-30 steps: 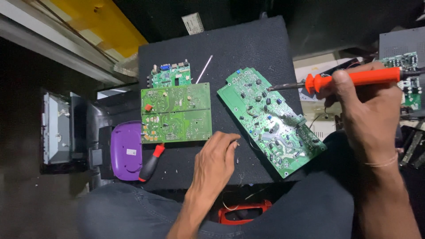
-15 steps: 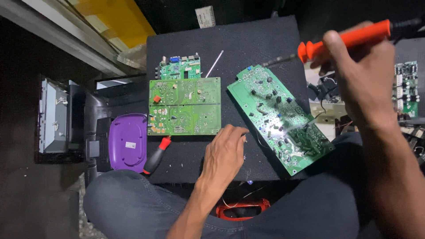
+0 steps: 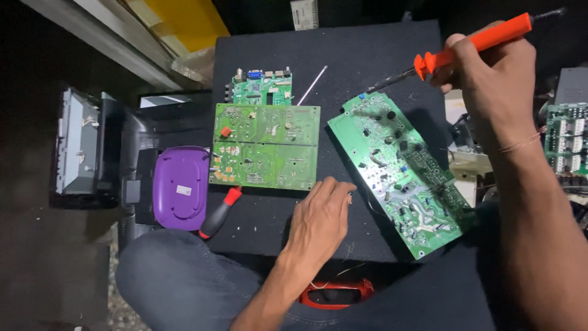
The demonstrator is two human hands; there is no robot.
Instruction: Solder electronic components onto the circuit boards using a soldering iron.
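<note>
Gripping the orange-handled iron [image 3: 471, 41] in our right hand [image 3: 490, 73], fingers wrapped shut round the handle like a pen, we hold its dark tip above the top corner of the long board [image 3: 401, 171]. Tip looks raised, not touching; contact is hard to tell at this angle.

Left hand [image 3: 321, 217] rests flat and empty on the black pad [image 3: 343, 55], fingers loosely spread, fingertips just beside the long board's near edge, below-left of the iron.

Left of that hand: a wider board [image 3: 264, 147], solder side up, with a small board [image 3: 262, 86] touching its far edge. A thin white rod [image 3: 312, 86] lies near these. Red-and-black screwdriver [image 3: 219, 214] and purple case [image 3: 181, 187] sit further left.

Our judgement: soldering work on the long board, iron poised between joints. Next move calls for lowering the tip precisely onto one joint while the left hand steadies the board's edge, keeping fingers clear of the hot tip.
</note>
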